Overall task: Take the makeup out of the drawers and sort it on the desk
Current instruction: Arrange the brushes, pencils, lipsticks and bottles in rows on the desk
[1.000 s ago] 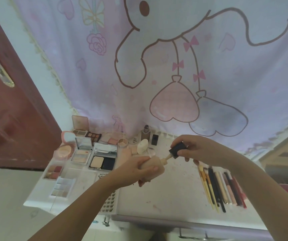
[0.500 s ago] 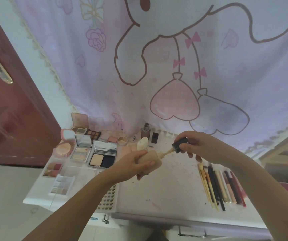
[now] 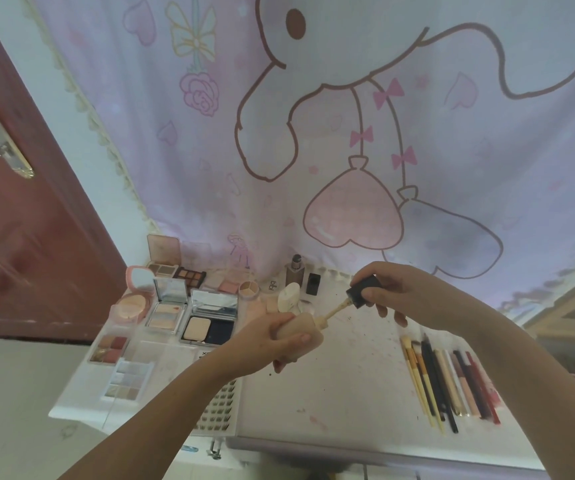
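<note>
My left hand [image 3: 272, 341] grips a beige foundation bottle [image 3: 301, 329] above the white desk [image 3: 348, 386]. My right hand [image 3: 393, 292] pinches the bottle's black cap [image 3: 360, 292], whose beige wand [image 3: 334, 310] is drawn partly out of the bottle's neck. Open powder compacts [image 3: 210, 323] and eyeshadow palettes [image 3: 128, 379] lie in rows on the desk's left part. A row of brushes and pencils [image 3: 449, 379] lies on the right.
Small bottles [image 3: 294, 275] and a black lipstick [image 3: 313, 284] stand at the back by the pink cartoon curtain [image 3: 348, 133]. A tray of false lashes [image 3: 218, 410] sits at the front edge. A red-brown door [image 3: 19, 237] is at left, wooden furniture [image 3: 566, 306] at right.
My right hand has pulled the black cap further from the bottle, so more of the wand shows. Both hands rose slightly and the view tilted up a little.
</note>
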{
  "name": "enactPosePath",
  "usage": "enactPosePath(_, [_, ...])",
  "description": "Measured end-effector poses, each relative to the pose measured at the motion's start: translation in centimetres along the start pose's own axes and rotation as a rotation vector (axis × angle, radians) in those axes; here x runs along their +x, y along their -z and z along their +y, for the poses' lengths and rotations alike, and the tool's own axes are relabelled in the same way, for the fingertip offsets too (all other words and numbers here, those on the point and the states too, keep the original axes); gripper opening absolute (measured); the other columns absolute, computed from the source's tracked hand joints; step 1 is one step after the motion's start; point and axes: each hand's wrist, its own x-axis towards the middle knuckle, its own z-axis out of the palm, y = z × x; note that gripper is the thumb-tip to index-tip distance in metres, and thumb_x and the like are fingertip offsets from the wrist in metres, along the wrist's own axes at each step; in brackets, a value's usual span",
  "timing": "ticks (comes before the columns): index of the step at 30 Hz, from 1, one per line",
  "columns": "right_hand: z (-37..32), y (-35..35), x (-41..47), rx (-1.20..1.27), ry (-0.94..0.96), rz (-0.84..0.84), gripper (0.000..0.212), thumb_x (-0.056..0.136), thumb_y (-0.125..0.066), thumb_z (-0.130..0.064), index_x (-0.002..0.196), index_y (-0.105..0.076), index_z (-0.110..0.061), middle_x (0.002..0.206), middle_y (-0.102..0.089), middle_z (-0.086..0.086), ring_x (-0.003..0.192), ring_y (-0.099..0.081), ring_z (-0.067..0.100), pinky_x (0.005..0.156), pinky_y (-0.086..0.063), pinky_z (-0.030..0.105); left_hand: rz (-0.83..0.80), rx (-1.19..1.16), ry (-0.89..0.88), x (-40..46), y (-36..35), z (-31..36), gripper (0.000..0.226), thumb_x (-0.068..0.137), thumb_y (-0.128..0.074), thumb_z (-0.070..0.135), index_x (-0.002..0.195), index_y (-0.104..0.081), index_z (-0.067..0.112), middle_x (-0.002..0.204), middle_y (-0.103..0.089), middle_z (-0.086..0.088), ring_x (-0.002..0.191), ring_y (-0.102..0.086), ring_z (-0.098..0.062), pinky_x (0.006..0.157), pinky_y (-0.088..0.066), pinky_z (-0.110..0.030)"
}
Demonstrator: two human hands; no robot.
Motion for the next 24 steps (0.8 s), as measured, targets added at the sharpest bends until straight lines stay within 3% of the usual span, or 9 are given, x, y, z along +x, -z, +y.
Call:
enactPosePath(6, [0.3,0.0,0.0,-0.014,-0.02,-0.003,0.013,0.094,-0.053,-0.021,0.097,-0.058,-0.032,0.066,-0.062,-0.023,0.051,-0.055,-0.005,0.047,-0.044,0.01,0.018,0.006,0.008,0.0,0.5,-0.4,0.035,0.087,-0.059,0.044,0.114,-0.058,0.022,0.078,-0.062,-0.001,0.059,-0.055,-0.009,0.063,-0.051,-0.023])
enactPosePath(10, [0.3,0.1,-0.1,-0.018,-0.013,-0.011,0.013,0.094,-0.053,-0.02,0.097,-0.058,-0.032,0.068,-0.062,-0.024,0.055,-0.056,-0.005,0.048,-0.044,0.01,0.02,0.002,0.016,-0.2,0.5,-0.7,0.04,0.087,-0.059,0.044,0.118,-0.057,0.018,0.081,-0.062,-0.003,0.063,-0.056,-0.013,0.064,-0.051,-0.025])
enactPosePath(17, [1.0,0.5,0.0,0.005,-0.039,0.003,0.012,0.093,-0.054,-0.018,0.1,-0.06,-0.026,0.076,-0.065,-0.006,0.056,-0.056,-0.002,0.049,-0.045,0.012,0.04,-0.034,0.018,-0.1,0.4,-1.2,0.039,0.086,-0.06,0.044,0.117,-0.058,0.021,0.087,-0.064,-0.009,0.067,-0.057,-0.016,0.065,-0.051,-0.026])
enactPosePath(22, [1.5,0.9,0.6,0.021,-0.045,0.025,0.012,0.094,-0.053,-0.017,0.101,-0.06,-0.023,0.079,-0.065,-0.001,0.055,-0.056,-0.001,0.048,-0.046,0.013,0.046,-0.03,0.006,0.4,0.8,-1.4,0.02,0.087,-0.06,0.041,0.104,-0.058,0.031,0.084,-0.064,-0.006,0.064,-0.058,-0.011,0.063,-0.052,-0.024])
enactPosePath(24, [1.5,1.0,0.9,0.039,-0.038,0.03,0.012,0.094,-0.053,-0.017,0.1,-0.06,-0.025,0.082,-0.067,0.002,0.057,-0.057,0.001,0.049,-0.046,0.013,0.04,-0.027,0.005,0.8,0.7,-1.4,0.026,0.086,-0.06,0.042,0.107,-0.059,0.025,0.083,-0.063,-0.006,0.063,-0.057,-0.01,0.061,-0.051,-0.022])
